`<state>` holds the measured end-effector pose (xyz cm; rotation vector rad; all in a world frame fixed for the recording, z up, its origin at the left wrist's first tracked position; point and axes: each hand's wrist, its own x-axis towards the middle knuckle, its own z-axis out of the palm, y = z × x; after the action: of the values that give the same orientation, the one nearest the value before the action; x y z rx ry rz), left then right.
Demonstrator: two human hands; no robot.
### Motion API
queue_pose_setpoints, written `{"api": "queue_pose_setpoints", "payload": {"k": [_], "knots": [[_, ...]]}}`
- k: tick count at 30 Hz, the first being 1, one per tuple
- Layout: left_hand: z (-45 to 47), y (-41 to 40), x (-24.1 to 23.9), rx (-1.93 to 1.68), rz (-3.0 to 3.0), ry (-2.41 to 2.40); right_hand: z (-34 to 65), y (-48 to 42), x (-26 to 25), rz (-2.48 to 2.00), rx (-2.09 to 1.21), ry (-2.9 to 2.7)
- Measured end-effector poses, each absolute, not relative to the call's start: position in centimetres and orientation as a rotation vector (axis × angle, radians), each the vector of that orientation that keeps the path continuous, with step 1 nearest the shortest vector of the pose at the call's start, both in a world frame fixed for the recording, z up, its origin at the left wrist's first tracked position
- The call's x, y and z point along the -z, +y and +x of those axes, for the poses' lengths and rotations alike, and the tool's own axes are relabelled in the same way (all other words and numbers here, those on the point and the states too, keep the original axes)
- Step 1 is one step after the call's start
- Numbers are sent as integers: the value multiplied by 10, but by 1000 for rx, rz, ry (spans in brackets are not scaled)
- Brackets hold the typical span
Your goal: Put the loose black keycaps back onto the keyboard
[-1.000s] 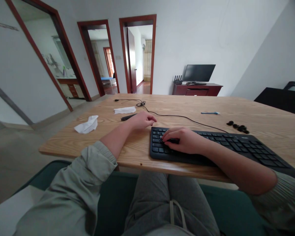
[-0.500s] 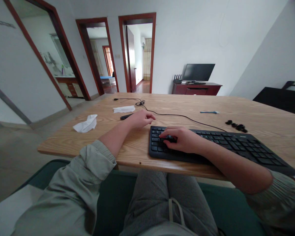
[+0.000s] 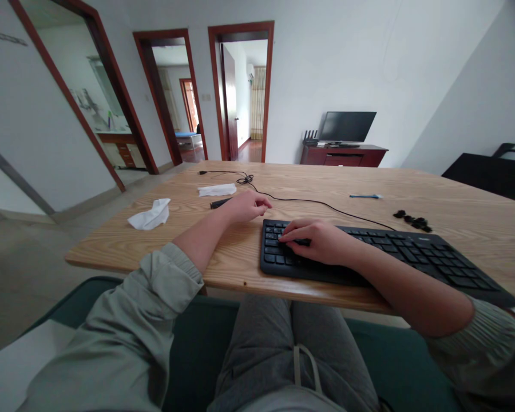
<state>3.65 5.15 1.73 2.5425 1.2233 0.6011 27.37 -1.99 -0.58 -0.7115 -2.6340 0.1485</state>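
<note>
1. Probably our largest worry is the near edge of the wooden tabletop (image 3: 309,183): a hard push from our right forearm (image 3: 403,286) could slide things lapward. Towards the right, the forearm hides that edge.

2. The keyboard (image 3: 412,250) lies on the tabletop before us, keys up, its left end near both our hands. Uneven pressure there might tilt or shift it. Part of its near side is lost behind the forearm.

3. Our right hand (image 3: 320,241) rests on its left keys, fingers bent downward. We cannot tell whether they pinch something small, since black on black merges.

4. Our left hand (image 3: 246,206) is just beyond the keyboard's left end, fingers loosely bent and parted, nothing seen in them. Reaching forward, it could snag the cable (image 3: 245,179). Whether it touches the wood, we cannot tell.

5. The crumpled tissue (image 3: 150,215) looks light enough for a sleeve to drag away.

6. A dark stick (image 3: 218,203), partly hidden behind our left wrist, could get nudged; we cannot name it.

7. The blue brush (image 3: 364,196) lies well apart, its pale tip indistinct.

8. Smallest, the black pieces (image 3: 413,221) might scatter if knocked; their shapes blur together.
</note>
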Motion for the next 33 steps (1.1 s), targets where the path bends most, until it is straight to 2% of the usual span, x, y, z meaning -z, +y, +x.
{"api": "queue_pose_setpoints", "payload": {"k": [13, 25, 33], "knots": [[36, 52, -17, -599, 2531, 1222, 271, -23, 6, -737, -158, -2603], [36, 52, -15, -601, 2551, 1204, 272, -46, -4, -691, 30, -2697], [35, 54, -15, -575, 2535, 1220, 268, -36, 9, -771, -88, -2573]]}}
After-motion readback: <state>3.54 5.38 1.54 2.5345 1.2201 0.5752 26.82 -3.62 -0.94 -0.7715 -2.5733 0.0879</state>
